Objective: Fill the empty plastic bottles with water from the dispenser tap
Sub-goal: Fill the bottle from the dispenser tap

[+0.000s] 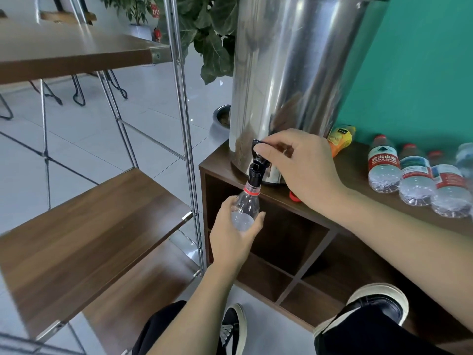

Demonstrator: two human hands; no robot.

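Left hand (pixel 234 230) grips the bottle (pixel 245 208) under the tap (pixel 257 170), right hand (pixel 299 165) pinches the lever (pixel 259 144). Mouth slips sideways, or the lever's held too long, and water hits the floor.

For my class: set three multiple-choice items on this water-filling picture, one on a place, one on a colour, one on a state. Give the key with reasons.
1. Where is the mouth of the clear bottle?
A. under the tap spout
B. on the shelf
C. on the floor

2. What colour is the loose cap on the cabinet top?
A. blue
B. red
C. white

3. What is the right hand doing?
A. hanging idle
B. holding a cap
C. pinching the tap lever

Key: A, the neck meets the black spout; B, the cap shows red; C, the fingers close on the lever.
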